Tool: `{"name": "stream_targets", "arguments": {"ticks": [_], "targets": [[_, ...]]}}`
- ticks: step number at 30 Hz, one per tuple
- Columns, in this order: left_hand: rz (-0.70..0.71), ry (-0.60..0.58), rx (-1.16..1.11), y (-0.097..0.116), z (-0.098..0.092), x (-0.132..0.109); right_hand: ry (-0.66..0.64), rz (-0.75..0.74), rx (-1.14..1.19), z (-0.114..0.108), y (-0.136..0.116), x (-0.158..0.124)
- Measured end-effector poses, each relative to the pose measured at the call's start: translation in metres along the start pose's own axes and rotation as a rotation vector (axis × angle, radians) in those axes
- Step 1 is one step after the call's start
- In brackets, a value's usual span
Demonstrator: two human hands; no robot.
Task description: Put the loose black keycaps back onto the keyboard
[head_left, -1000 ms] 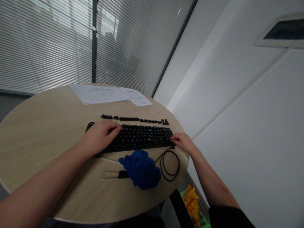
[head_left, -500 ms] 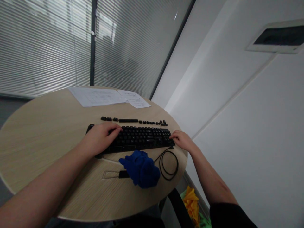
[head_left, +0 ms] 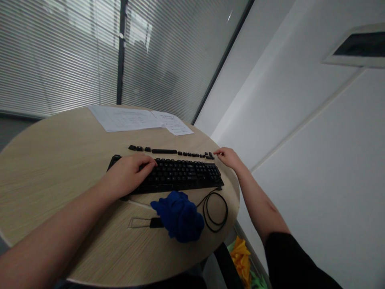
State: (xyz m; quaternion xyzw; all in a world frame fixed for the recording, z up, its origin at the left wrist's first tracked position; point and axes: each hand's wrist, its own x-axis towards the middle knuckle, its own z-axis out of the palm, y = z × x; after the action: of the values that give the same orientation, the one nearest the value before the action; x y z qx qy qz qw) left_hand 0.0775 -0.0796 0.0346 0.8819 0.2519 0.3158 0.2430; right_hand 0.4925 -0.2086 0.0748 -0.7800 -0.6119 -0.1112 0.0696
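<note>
A black keyboard lies on the round wooden table, tilted slightly in my view. Over its left part rests my left hand, fingers curled onto the keys and gripping it; the keys under the palm are hidden. Behind the keyboard runs a row of loose black keycaps, among them a long spacebar. At the right end of that row is my right hand, index finger stretched out and fingertips beside the small keycaps. I see nothing held in it.
A crumpled blue cloth sits in front of the keyboard, beside a wire keycap puller with a dark handle. A coiled black cable lies to the right. Printed papers are at the back. The wall stands close on the right.
My right hand has left the keyboard's right edge and moved away from me to the end of the loose keycap row. My left hand stays on the keyboard. The view has shifted slightly.
</note>
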Motion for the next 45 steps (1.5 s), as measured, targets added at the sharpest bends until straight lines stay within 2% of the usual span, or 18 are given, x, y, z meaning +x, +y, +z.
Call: {"name": "stream_targets", "arguments": {"ticks": [4, 8, 16, 21, 24, 26, 29, 31, 34, 36, 39, 41, 43, 45], "targets": [[-0.001, -0.008, 0.005, -0.001, 0.000, 0.000, -0.123, 0.097, -0.111, 0.016, 0.011, 0.053], [-0.009, -0.008, 0.005, -0.001, -0.002, -0.001, -0.217, 0.087, -0.134, 0.031, 0.018, 0.081], [-0.004, -0.025, 0.015, -0.001, -0.001, -0.001, -0.314, 0.068, -0.152, 0.050, 0.010, 0.095], [0.000, -0.020, 0.018, -0.004, 0.000, -0.001, -0.235, 0.066, -0.117, 0.040, 0.001, 0.093], [-0.009, -0.017, 0.023, -0.004, 0.000, -0.002, -0.145, 0.079, -0.077, 0.020, 0.002, 0.077], [-0.013, -0.007, 0.022, -0.003, -0.001, -0.002, -0.097, 0.074, -0.022, 0.006, 0.004, 0.052], [-0.021, -0.003, 0.025, -0.002, -0.001, -0.001, 0.013, 0.020, 0.162, -0.007, 0.005, -0.005], [-0.023, -0.005, 0.030, -0.002, -0.001, 0.000, 0.092, 0.035, 0.236, -0.009, 0.004, -0.048], [-0.025, -0.003, 0.043, -0.004, 0.001, 0.001, 0.131, 0.075, 0.278, 0.000, 0.002, -0.098], [-0.034, -0.002, 0.055, -0.005, 0.001, 0.002, 0.141, 0.093, 0.301, 0.012, -0.001, -0.117], [-0.054, 0.003, 0.067, -0.006, 0.000, 0.003, 0.215, 0.171, 0.434, 0.034, -0.009, -0.127], [-0.060, 0.000, 0.074, -0.006, -0.001, 0.003, 0.335, 0.243, 0.547, 0.049, -0.016, -0.126], [-0.062, -0.005, 0.077, -0.007, -0.003, 0.003, 0.435, 0.251, 0.597, 0.062, -0.022, -0.124], [-0.060, -0.007, 0.072, -0.008, -0.004, 0.003, 0.477, 0.216, 0.586, 0.070, -0.024, -0.123]]}}
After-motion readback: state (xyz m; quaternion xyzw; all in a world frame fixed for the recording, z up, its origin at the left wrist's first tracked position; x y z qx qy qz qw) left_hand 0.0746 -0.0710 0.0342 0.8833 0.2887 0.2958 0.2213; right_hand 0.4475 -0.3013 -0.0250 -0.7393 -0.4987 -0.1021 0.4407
